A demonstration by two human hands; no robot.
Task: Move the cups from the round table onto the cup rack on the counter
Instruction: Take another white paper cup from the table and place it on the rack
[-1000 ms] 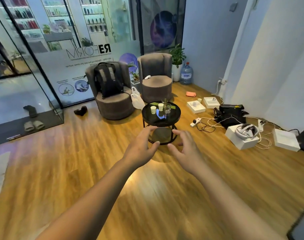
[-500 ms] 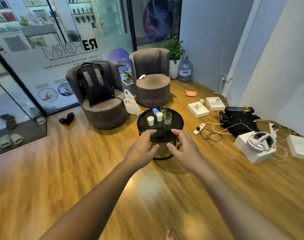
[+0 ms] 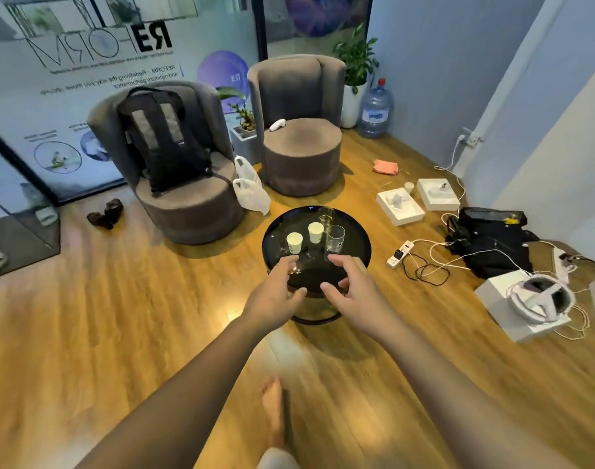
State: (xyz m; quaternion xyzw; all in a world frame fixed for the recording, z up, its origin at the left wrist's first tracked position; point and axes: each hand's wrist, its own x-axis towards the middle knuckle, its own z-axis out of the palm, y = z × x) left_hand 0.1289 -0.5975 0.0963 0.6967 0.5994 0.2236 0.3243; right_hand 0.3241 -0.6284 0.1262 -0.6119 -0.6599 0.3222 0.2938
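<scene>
The cups stood upright just above both hands in frame: paper cup nearer the left hand, glass nearer the right hand; both grips were loosely spread, empty.

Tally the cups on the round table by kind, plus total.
On the round table, none held by the left hand or right hand:
Paper cups: 2
Clear glass cups: 2
Total: 4
</scene>
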